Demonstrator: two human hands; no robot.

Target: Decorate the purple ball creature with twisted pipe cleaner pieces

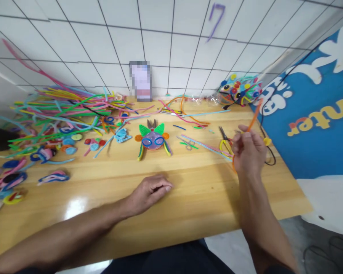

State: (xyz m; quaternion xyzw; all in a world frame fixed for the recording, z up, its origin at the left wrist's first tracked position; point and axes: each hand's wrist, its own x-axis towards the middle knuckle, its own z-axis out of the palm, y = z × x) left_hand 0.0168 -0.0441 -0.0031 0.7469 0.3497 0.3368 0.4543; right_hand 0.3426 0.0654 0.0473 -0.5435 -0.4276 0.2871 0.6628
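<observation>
My right hand point(250, 152) is raised over the table's right side, its fingers pinching an orange pipe cleaner point(255, 118) that sticks out above and below the grip. Scissors with yellow handles point(225, 145) lie just left of that hand, partly hidden by it. My left hand point(151, 193) rests on the wood with curled fingers and nothing visible in them. Beyond it sits a craft figure point(153, 141) with a purple middle, blue pipe-cleaner rings, green leaf shapes and orange buttons. Pink and light-blue pipe cleaners point(207, 145) run from near the figure toward my right hand.
A pile of coloured pipe cleaners point(74, 104) and loose buttons point(70, 146) covers the left of the wooden table point(188, 205). A phone point(141, 82) leans on the tiled wall. Small grey scissors point(189, 144) lie mid-table; a button-covered craft piece point(240, 91) stands back right.
</observation>
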